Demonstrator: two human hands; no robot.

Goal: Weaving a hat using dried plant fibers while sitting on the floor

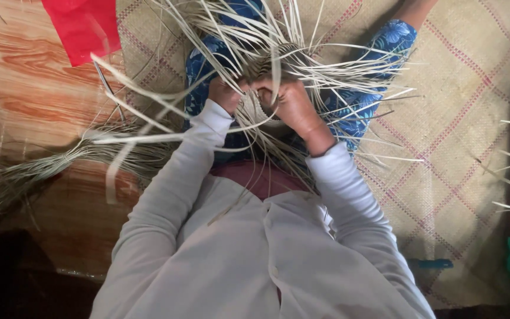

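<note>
Left hand (224, 94) and right hand (293, 106) both pinched pale strips at woven piece (261, 109) (over lap). Best kept strands taut, crossings snug, loose ends fanned clear.

Both hands, left hand (225, 93) and right hand (293, 106), grip pale straw strips (278, 50) of a half-woven piece (255, 109) over a woven mat (444, 177); a straw bundle (36, 168) lies left

One head cam only, aimed steeply down from above, close in; arms and lap are seen mid-frame, woven mat (455, 147) w/ wood floor (25, 88) at left.
</note>
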